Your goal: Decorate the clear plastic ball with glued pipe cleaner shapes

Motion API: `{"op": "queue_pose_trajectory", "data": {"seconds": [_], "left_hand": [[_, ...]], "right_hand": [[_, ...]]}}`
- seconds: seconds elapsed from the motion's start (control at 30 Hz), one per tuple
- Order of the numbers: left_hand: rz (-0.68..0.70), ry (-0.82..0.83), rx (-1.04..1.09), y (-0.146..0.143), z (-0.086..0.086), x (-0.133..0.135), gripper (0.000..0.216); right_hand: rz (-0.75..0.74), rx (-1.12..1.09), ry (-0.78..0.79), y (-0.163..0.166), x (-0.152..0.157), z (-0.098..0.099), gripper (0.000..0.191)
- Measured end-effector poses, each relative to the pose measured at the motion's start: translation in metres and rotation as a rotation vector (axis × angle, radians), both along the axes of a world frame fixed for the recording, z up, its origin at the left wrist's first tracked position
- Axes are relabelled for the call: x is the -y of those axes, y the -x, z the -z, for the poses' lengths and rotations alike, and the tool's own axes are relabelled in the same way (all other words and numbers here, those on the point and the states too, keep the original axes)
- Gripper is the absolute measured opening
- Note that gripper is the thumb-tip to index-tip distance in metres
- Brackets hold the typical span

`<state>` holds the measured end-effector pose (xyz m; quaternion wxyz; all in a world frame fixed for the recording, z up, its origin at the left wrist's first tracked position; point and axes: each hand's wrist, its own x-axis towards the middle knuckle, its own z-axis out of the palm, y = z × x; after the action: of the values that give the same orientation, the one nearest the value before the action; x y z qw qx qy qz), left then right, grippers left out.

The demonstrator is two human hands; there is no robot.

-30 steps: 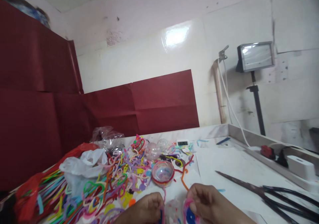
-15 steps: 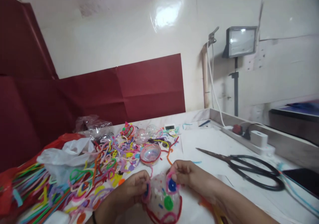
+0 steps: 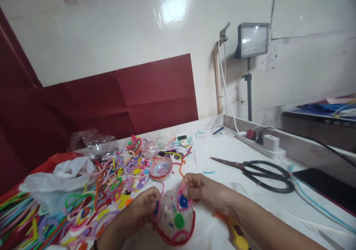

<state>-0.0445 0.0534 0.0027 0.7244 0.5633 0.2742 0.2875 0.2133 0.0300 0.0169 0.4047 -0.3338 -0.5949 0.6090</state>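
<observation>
Two hands meet low in the view, both on one clear dome that sits on the white table. The left hand pinches the dome's left edge, fingers closed on a pink loop there. The right hand grips the top right edge, fingertips closed on a pink loop with a blue disc. On the dome's near face there is one green disc, and one red strand runs round its base.

Just beyond the hands lies one shallow bowl, rimmed in red. Further behind it stand two clear balls and one ball wound in coloured strands. To the left of the left hand spreads one heap of bent pipe cleaners, too many to count, touching the bowl and reaching almost to the left wrist. One white bag and one red bag lie on the heap's far left side, and one clear crumpled wrapper sits behind them.

To the right of the right hand, well apart, lies one pair of black scissors, blades pointing back toward the hands. Beyond the scissors lies one power strip with a white plug block. One dark flat slab lies further right. Under the right forearm, one yellow and orange tool pokes out, partly hidden by the arm. One lamp stands on a pole by the wall.
</observation>
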Motion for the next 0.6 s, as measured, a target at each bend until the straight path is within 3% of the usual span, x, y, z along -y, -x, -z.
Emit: {"op": "queue_pose_trajectory", "data": {"seconds": [0.6], "left_hand": [[-0.083, -0.208, -0.118, -0.002, -0.024, 0.016, 0.038]], "right_hand": [[-0.019, -0.059, 0.054, 0.001, 0.006, -0.008, 0.015]]}}
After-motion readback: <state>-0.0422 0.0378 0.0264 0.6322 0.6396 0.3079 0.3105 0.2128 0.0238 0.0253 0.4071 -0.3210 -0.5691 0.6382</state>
